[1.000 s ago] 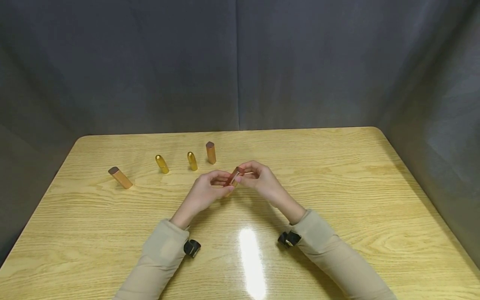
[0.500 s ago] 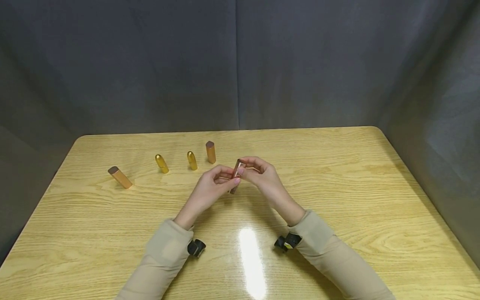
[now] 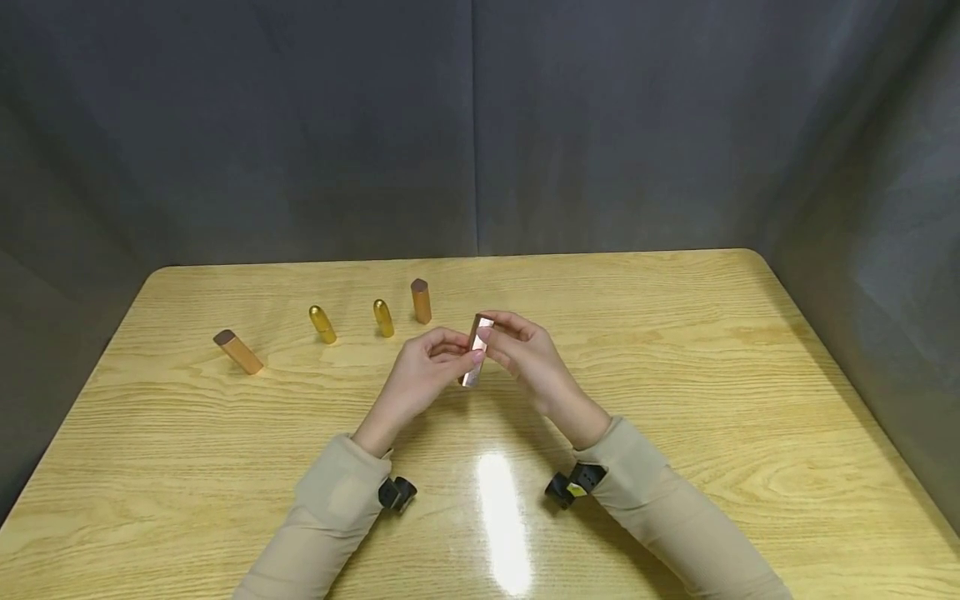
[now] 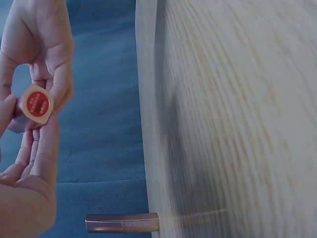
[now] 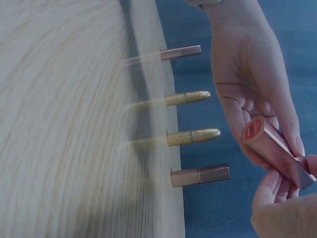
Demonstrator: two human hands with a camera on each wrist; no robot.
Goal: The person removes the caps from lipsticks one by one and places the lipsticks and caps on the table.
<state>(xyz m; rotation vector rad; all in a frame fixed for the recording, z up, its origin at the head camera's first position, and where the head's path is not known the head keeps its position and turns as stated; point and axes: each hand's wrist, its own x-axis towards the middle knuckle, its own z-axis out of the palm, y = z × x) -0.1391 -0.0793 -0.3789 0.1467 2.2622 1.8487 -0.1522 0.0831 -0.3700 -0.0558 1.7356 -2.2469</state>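
Note:
Both hands hold one faceted, rose-gold lipstick [image 3: 480, 343] above the middle of the table, tilted with its upper end toward the right. Lower on the case, my left hand [image 3: 420, 375] pinches it between thumb and fingers. My right hand [image 3: 536, 358] grips it near the upper end, thumb on the face toward me. A round red label shows on the base of the lipstick [image 4: 37, 104] in the left wrist view. In the right wrist view, the left hand [image 5: 252, 74] is above and the right hand [image 5: 285, 213] below. Fingertips hide parts of the case.
Behind and left of the hands, a rose-gold lipstick [image 3: 422, 302], two gold bullet-shaped lipsticks [image 3: 383, 319] [image 3: 322, 325] and another rose-gold lipstick [image 3: 238, 352] stand upright in a loose row on the wooden table [image 3: 675, 375]. A dark curtain [image 3: 637, 125] hangs behind the table.
The held lipstick has risen slightly, moved a little right and become steeper. Its broad, shiny face has turned toward the head camera. Both hands stay on it; the standing lipsticks have not moved.

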